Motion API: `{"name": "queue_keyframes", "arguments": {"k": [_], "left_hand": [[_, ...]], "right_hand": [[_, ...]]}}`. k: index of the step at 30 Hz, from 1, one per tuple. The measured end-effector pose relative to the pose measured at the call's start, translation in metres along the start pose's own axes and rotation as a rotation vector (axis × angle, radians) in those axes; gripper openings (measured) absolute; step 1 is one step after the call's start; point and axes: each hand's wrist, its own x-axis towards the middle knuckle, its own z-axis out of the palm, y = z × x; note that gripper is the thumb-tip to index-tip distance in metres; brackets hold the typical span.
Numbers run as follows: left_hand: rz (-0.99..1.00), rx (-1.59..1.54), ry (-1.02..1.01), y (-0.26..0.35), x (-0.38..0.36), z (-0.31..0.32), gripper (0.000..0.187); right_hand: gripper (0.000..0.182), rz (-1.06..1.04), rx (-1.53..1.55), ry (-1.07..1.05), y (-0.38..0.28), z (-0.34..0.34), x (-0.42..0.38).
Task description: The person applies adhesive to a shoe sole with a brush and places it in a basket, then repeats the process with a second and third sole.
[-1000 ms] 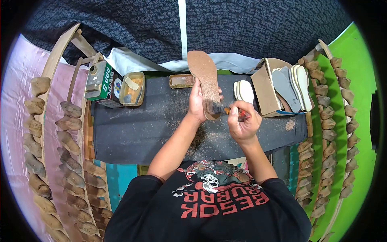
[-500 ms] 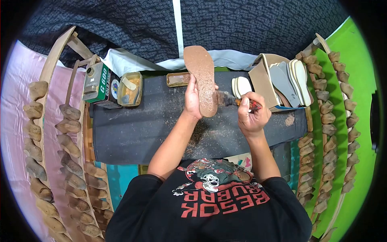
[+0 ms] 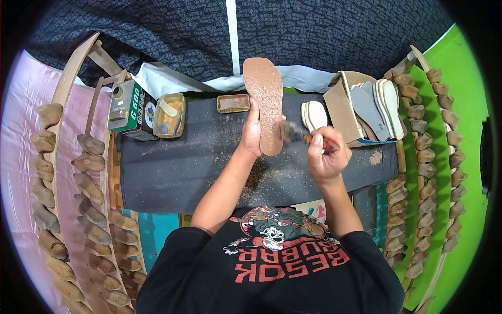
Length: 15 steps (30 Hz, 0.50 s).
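Observation:
My left hand (image 3: pixel 252 133) grips a brown, grainy shoe sole (image 3: pixel 266 99) from its left edge, with the thumb along the side and the other fingers behind it. The sole is held upright above the dark table, toe end away from me. In my right hand (image 3: pixel 328 157) is a brush (image 3: pixel 299 133) with a red and orange handle, the thumb pressed along it. Its dark head is smeared by motion and meets the lower right edge of the sole.
Brown crumbs lie scattered over the dark table cloth (image 3: pixel 178 172). At the left stand a G 600 can (image 3: pixel 123 112) and a tray (image 3: pixel 170 118) of tools. A small tray (image 3: pixel 232 103) sits behind. White soles (image 3: pixel 315 116) lie near a cardboard box (image 3: pixel 340 102). Shoe lasts (image 3: pixel 91 191) line racks on both sides.
The sole and my left hand have shifted slightly to the right, uncovering more of the small tray. The brush has moved a little along the sole's edge.

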Motion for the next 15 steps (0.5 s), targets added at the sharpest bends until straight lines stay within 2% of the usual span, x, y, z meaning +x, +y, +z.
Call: {"name": "queue_keyframes", "arguments": {"k": [1,2,4,5,7,10,15], "left_hand": [[0.012,-0.040,0.105,-0.001,-0.001,0.010,0.061],[0.008,-0.042,0.105,-0.001,-0.001,0.020,0.061],[0.059,-0.113,0.239,0.001,-0.003,0.036,0.062],[0.063,-0.112,0.236,0.001,-0.002,0.030,0.062],[-0.004,-0.064,0.011,0.001,-0.002,0.009,0.061],[0.006,-0.067,-0.056,0.005,-0.002,-0.005,0.061],[0.093,-0.087,0.047,0.005,0.001,0.005,0.062]], "right_hand": [[0.010,0.005,-0.004,-0.001,0.002,0.002,0.003],[0.010,0.005,-0.030,0.007,0.005,0.003,0.008],[0.009,-0.020,-0.065,0.030,0.007,0.005,0.011],[0.009,-0.024,-0.063,0.030,0.006,0.005,0.010],[0.010,-0.010,0.006,-0.035,0.000,0.002,0.004],[0.010,-0.019,0.021,-0.093,-0.006,-0.003,-0.006],[0.010,-0.002,0.097,-0.188,-0.015,-0.001,-0.015]]}}
